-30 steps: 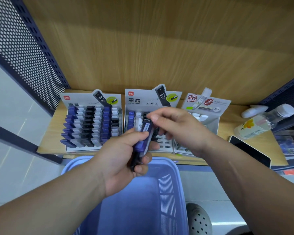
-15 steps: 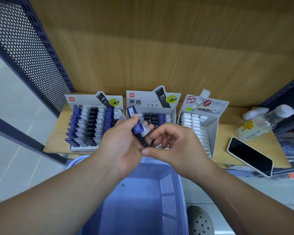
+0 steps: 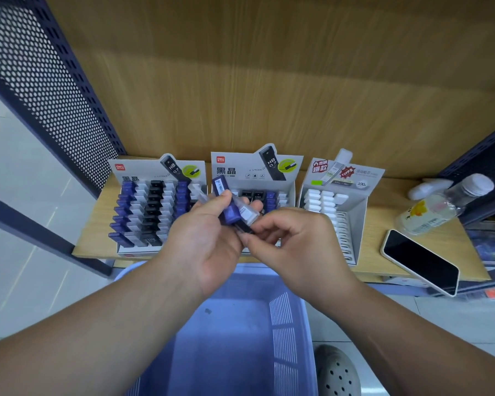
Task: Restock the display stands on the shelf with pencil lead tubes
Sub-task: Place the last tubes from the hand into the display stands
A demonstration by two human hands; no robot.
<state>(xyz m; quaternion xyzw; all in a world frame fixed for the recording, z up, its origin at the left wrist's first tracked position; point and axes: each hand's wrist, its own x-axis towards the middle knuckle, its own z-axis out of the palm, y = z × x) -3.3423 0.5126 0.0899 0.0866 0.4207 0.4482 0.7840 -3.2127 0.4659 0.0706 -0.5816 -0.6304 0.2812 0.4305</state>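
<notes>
1. Just in front of the middle white cardboard display stand [image 3: 255, 170], the left hand [image 3: 203, 244] grips a bunch of blue, clear and black plastic pencil lead tubes [image 3: 231, 210].
2. The right hand [image 3: 295, 244] pinches the bunch's lower end with thumb and curled fingers.
3. Below is a light blue plastic basket [image 3: 286, 324].

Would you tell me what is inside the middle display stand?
Black tubes, blue tubes and white tubes show in its back rows; the left hand and right hand cover the rest.

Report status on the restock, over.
Left hand grips bunch of lead tubes. Right hand pinches black tube at its lower end. Both above basket, short of middle stand.
</notes>
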